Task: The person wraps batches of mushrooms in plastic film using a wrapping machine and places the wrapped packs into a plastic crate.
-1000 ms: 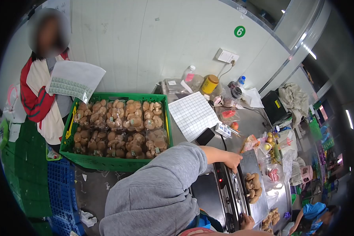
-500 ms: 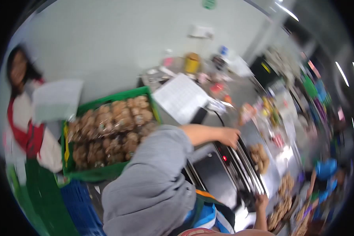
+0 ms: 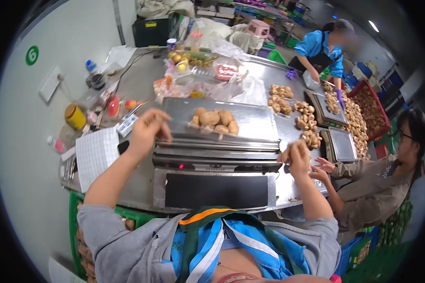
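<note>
Several brown mushrooms (image 3: 216, 121), with what looks like clear film over their front, lie on the metal plate (image 3: 255, 120) behind a long bar sealer (image 3: 217, 158) with a red light. My left hand (image 3: 148, 129) is raised over the sealer's left end, its fingers bent down and blurred. At the opposite end my right hand (image 3: 297, 158) has curled fingers. Both hands look closed, but whatever they hold is too thin or blurred to make out. A dark flat pad (image 3: 216, 191) is on the near side of the sealer.
Mushroom piles (image 3: 307, 118) and scales (image 3: 342, 144) stand to the right. A co-worker in blue (image 3: 318, 47) handles mushrooms there; another person (image 3: 378, 184) is close by my right hand. Plastic bags (image 3: 208, 87) and fruit lie behind the plate, a paper sheet (image 3: 97, 151) at left.
My view has swung right from the wall and the green crate of packed mushrooms to the sealer. Both hands stay near the sealer's ends; the left now appears lifted above it.
</note>
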Motion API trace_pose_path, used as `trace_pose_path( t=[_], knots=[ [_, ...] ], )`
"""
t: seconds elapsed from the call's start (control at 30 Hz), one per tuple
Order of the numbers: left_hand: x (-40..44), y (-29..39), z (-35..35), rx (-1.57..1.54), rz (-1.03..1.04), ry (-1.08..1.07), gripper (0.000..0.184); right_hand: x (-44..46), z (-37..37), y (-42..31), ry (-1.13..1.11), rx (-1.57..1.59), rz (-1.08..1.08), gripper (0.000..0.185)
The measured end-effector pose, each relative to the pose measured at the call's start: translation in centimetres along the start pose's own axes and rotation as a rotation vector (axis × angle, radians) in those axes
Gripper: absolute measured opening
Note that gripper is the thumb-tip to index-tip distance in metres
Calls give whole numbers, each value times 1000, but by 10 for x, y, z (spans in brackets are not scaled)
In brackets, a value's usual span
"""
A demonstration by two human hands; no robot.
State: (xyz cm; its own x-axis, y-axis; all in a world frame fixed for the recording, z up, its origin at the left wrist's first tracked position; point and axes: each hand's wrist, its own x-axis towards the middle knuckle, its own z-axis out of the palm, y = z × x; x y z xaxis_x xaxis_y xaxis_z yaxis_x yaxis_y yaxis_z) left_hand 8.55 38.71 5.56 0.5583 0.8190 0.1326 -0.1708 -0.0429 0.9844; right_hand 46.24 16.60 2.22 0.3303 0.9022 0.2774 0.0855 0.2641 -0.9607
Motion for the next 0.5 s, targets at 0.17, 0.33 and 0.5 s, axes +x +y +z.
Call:
trace_pose_path(
  t=[0.17,0.33,0.5],
  knots=[
    [174,-67,26,-316,342,358,18,172,43,40,322,399,-188,20],
    [217,-218,7,908,159,162,25,216,51,194,98,-570,-41,25],
    [201,-216,-7,1117,593,-185,26,188,59,184,-248,-892,-403,24]
  ],
)
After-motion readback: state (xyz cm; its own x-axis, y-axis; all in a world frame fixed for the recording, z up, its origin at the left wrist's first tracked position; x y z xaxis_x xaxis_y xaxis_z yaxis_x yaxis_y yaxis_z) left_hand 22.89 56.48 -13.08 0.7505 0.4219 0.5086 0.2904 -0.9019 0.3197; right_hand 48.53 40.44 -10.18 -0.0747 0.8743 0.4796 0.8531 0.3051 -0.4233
